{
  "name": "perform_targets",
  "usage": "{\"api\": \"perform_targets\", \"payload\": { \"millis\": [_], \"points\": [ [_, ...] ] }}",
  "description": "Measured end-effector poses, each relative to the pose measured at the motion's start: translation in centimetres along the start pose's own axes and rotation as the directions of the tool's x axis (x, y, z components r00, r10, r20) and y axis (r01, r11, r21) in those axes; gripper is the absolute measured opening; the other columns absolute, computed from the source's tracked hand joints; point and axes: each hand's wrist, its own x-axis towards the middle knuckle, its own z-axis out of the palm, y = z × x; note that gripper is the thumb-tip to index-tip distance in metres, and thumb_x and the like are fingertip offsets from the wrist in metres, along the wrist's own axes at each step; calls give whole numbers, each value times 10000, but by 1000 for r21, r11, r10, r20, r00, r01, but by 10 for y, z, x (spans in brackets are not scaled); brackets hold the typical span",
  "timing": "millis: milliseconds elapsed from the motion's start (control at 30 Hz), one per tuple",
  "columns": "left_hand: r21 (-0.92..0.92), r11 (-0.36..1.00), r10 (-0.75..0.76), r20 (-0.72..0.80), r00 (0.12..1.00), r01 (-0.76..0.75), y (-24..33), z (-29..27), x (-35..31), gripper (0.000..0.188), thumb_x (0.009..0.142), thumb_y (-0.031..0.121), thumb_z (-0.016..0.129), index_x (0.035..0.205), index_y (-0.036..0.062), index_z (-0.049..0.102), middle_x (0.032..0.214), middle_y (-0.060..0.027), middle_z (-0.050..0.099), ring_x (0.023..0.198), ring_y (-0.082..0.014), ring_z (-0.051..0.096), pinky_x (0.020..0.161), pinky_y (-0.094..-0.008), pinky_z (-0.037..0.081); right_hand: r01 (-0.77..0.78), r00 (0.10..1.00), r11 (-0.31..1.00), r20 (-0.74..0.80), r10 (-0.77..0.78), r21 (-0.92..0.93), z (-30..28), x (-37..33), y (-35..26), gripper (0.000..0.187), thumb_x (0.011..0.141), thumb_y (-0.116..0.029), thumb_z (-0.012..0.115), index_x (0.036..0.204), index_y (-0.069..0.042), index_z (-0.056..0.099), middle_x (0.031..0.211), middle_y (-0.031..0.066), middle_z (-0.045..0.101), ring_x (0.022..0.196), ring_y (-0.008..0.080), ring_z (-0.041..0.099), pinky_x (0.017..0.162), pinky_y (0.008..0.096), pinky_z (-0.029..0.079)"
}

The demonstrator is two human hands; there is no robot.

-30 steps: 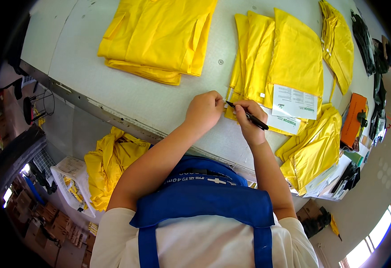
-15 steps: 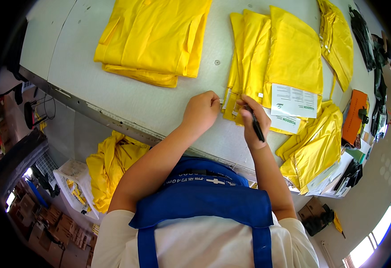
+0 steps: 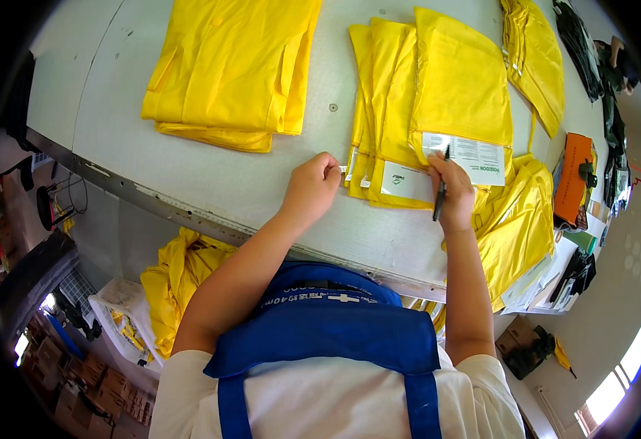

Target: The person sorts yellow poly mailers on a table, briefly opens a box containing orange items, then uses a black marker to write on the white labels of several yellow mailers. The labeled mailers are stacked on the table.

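My left hand (image 3: 312,189) is closed in a pinch on a small white tag (image 3: 343,169) at the left edge of overlapping yellow pouches. A black pen (image 3: 440,196) is gripped in my right hand (image 3: 454,194), whose fingertips touch the lower edge of the uppermost yellow pouch (image 3: 459,80), by its white printed sheet (image 3: 474,159). Under it, further pouches fan out to the left, one showing another white printed sheet (image 3: 408,181). Left of these lies a folded yellow garment (image 3: 225,73) on the pale worktable (image 3: 262,183).
More yellow pouches lie at the far right (image 3: 536,66), and crumpled yellow fabric (image 3: 518,227) sits beside my right forearm. An orange box (image 3: 573,179) stands beyond it. Below the table's left edge are yellow cloth (image 3: 178,285) and a white crate (image 3: 119,322).
My right hand with the pen has moved right, from the pouches' left edges to the uppermost pouch. That pouch now sits further from the left ones. The whole view has shifted slightly.
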Motion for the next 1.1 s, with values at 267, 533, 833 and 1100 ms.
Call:
{"api": "perform_targets", "payload": {
  "millis": [267, 533, 833, 1100],
  "points": [
    [7, 1000, -7, 12, 1000, 7, -3, 0, 2, 113, 842, 107, 566, 866, -2, 587, 716, -136, 628, 638, -252, 605, 610, -340, 472, -13, 994, 995, 111, 1, 100, 11, -7, -30, 412, 730, -90, 736, 1111, -69, 581, 1126, 110, 628, 1116, 310, 556, 934, 400, 430],
    [63, 996, 63, -1, 998, -63, 6, 5, 5, 247, 893, 183, 557, 1049, -8, 536, 686, -75, 572, 601, -175, 539, 564, -318, 430, 79, 967, 985, 253, -39, -152, 10, -20, -32, 631, 610, -187, 800, 1145, -90, 481, 1357, 95, 488, 1298, 362, 388, 1075, 575, 202],
    [-292, 910, -231, 233, 945, 294, 34, 15, 45, 296, 905, 234, 549, 1109, 19, 543, 752, 3, 459, 643, -93, 395, 530, -260, 287, -381, 905, 859, -52, 422, 343, -1, -10, 0, 177, 870, -63, 565, 1039, -12, 564, 799, 114, 599, 697, 152, 554, 646, 251, 454],
    [-132, 987, 122, 193, 974, -97, 5, 18, 50, 335, 915, 249, 518, 1158, 20, 546, 772, -44, 601, 642, -131, 536, 544, -295, 432, 73, 982, 996, 170, -81, 52, -6, 3, -18, 440, 705, -96, 734, 1110, -112, 560, 1195, 80, 607, 1168, 298, 526, 1067, 511, 276]
  ]
}}
